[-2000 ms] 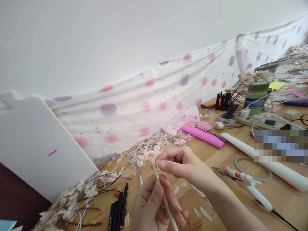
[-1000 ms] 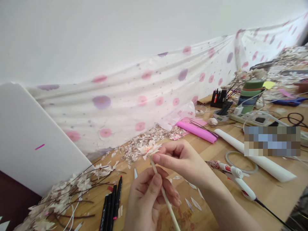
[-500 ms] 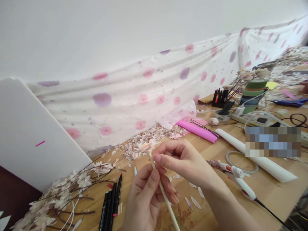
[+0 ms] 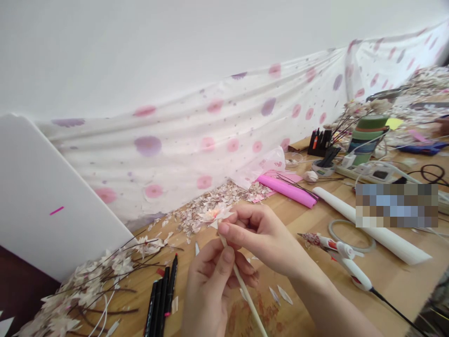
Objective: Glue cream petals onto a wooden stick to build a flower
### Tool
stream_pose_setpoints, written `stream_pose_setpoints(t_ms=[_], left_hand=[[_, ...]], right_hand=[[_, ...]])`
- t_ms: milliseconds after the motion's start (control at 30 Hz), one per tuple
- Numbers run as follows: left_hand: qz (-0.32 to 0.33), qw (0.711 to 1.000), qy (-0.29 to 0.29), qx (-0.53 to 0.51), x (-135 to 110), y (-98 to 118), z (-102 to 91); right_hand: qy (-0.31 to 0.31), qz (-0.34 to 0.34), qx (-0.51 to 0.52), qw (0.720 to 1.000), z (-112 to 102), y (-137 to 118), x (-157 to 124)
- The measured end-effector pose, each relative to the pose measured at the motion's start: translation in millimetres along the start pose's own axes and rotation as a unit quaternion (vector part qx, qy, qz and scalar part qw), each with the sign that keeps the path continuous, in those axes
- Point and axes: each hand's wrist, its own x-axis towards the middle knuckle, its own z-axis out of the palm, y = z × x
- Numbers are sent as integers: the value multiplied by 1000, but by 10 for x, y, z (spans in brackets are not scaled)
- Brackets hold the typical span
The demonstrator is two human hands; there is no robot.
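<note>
My left hand (image 4: 210, 290) is closed round a thin pale wooden stick (image 4: 247, 297) that slants up and to the left. A small pink-and-white paper flower (image 4: 214, 214) sits at the stick's top end. My right hand (image 4: 264, 236) pinches the stick with thumb and forefinger just under the flower, its other fingers curled. Both hands hover low over a wooden table (image 4: 396, 281), where several loose white petals (image 4: 284, 295) lie beneath them.
Black markers (image 4: 163, 295) lie left of my hands, beside a heap of twigs with white blossoms (image 4: 94, 285). A white glue gun (image 4: 345, 262), a wire ring (image 4: 347, 236), a white roll (image 4: 372, 224) and a pink roll (image 4: 286, 189) lie to the right. Petal scraps (image 4: 217, 201) line the spotted cloth.
The flower's petals have turned on the stick between my fingers. My right thumb and forefinger have shifted slightly left and down along the stick. The view has drifted a little.
</note>
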Motion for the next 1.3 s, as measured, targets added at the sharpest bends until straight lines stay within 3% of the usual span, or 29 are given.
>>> stream_pose_setpoints(t_ms=[500,800,967,1100,1300], left_hand=[[16,998,51,13,-5,18,95],[3,999,37,-22,3,34,60],[1,998,-23,-64,22,51,-10],[-6,996,-43,-77,8,53,-69],[-4,996,-41,-74,-9,73,-59]], right_hand=[[1,6,-23,1000,14,-25,4],[2,11,-10,1000,36,25,27],[-14,5,-15,1000,62,35,23],[-12,-9,-60,998,35,-7,6],[67,-77,-181,978,-18,-83,25]])
